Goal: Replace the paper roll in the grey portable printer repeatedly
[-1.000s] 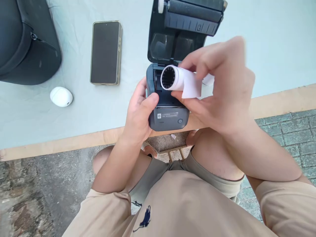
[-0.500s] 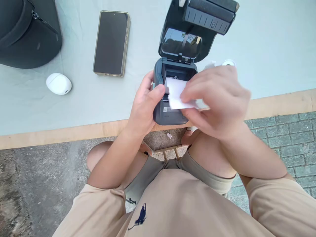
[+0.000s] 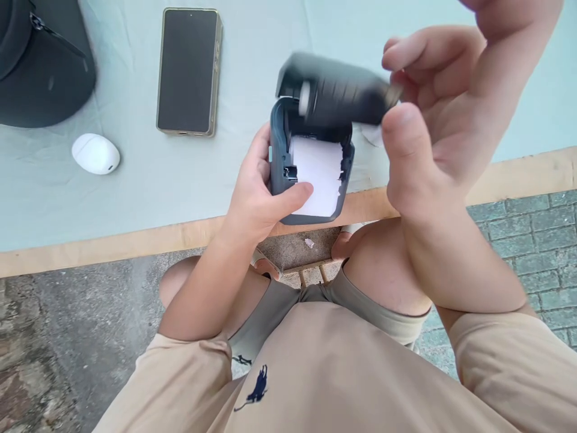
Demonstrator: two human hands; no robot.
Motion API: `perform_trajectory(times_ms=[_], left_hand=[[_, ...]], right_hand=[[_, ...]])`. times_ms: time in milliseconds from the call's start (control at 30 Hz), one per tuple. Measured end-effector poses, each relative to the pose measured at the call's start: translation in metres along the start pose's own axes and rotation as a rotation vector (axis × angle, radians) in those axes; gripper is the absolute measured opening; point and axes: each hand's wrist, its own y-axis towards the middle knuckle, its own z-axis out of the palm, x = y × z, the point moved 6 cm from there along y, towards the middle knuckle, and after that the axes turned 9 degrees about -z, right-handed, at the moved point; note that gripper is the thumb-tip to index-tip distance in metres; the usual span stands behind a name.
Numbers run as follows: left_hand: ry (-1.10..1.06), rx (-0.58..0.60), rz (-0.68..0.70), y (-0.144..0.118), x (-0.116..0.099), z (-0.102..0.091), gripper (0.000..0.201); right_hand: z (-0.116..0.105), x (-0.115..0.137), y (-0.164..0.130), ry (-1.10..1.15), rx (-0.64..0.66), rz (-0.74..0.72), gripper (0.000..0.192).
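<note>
A dark portable label printer [image 3: 278, 138] is in my left hand [image 3: 256, 192], whose fingers wrap its left side. My left thumb presses a strip of white paper [image 3: 318, 159] flat over the printer's front. The paper comes out of the roll bay and has a ragged right edge. Above the bay, the printer's lid [image 3: 333, 75] is partly lowered and blurred by motion. My right hand [image 3: 444, 114] has its thumb and fingers around the lid's right corner. The inner part of the bay is hidden under the lid.
On the pale cloth-covered table [image 3: 252, 54] lie a phone [image 3: 187, 72], a white oval case [image 3: 95, 154] and a black zippered bag [image 3: 45, 78]. A small white round thing [image 3: 372, 133] sits right of the printer. The wooden table edge [image 3: 135, 237] runs before my knees.
My right hand has let go of the paper and moved up to the lid. The lid has swung down from wide open. My left thumb has moved onto the paper, which lies flatter.
</note>
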Motion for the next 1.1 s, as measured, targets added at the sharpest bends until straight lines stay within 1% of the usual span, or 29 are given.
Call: perform_trajectory(times_ms=[33, 67, 100, 167, 267, 333, 467, 500, 567, 633, 733, 800, 833, 900, 1000, 1100], left_hand=[[0.004, -0.006, 0.002, 0.0, 0.0, -0.001, 0.074], [0.008, -0.006, 0.006, -0.001, 0.0, -0.001, 0.074], [0.014, 0.001, 0.011, -0.001, -0.001, -0.001, 0.072], [0.03, 0.024, 0.021, -0.002, -0.001, -0.001, 0.071], [0.014, 0.044, 0.074, -0.004, -0.006, 0.0, 0.075], [-0.025, 0.067, 0.086, -0.004, -0.007, 0.002, 0.072], [-0.072, 0.114, 0.144, -0.004, -0.007, 0.007, 0.059], [-0.065, 0.109, 0.159, -0.003, -0.006, 0.007, 0.056], [-0.048, 0.067, 0.133, -0.002, -0.002, 0.005, 0.049], [-0.051, 0.031, 0.099, 0.0, 0.002, 0.002, 0.046], [-0.102, 0.075, 0.11, 0.001, -0.001, 0.005, 0.051], [-0.162, 0.094, 0.096, 0.0, -0.003, 0.008, 0.045], [-0.182, 0.071, 0.074, 0.0, -0.003, 0.008, 0.039], [-0.19, -0.002, 0.068, -0.001, -0.004, 0.006, 0.034], [-0.159, -0.06, 0.107, -0.001, -0.005, 0.002, 0.041], [-0.128, -0.017, 0.12, 0.003, -0.004, 0.001, 0.051]], right_hand=[[-0.001, 0.0, -0.001, 0.014, -0.042, -0.027, 0.049], [-0.001, 0.0, -0.002, 0.027, -0.056, -0.054, 0.045], [0.001, 0.0, -0.002, 0.036, -0.039, -0.075, 0.04], [0.006, 0.001, -0.002, 0.03, 0.038, -0.106, 0.034], [0.013, 0.005, -0.002, -0.016, 0.153, -0.15, 0.031], [0.019, 0.004, -0.002, 0.003, 0.229, -0.132, 0.032], [0.025, 0.001, -0.002, 0.167, 0.293, -0.095, 0.042], [0.026, -0.001, -0.002, 0.208, 0.308, -0.074, 0.044], [0.029, -0.005, -0.003, 0.262, 0.328, -0.016, 0.045], [0.03, -0.009, -0.003, 0.265, 0.323, 0.024, 0.047], [0.031, -0.014, -0.005, 0.228, 0.311, 0.037, 0.049], [0.031, -0.015, -0.006, 0.213, 0.306, 0.02, 0.046], [0.03, -0.015, -0.006, 0.198, 0.301, 0.006, 0.045], [0.027, -0.014, -0.007, 0.141, 0.285, -0.022, 0.044], [0.024, -0.011, -0.007, 0.067, 0.27, -0.075, 0.044], [0.024, -0.01, -0.006, 0.069, 0.283, -0.104, 0.047]])
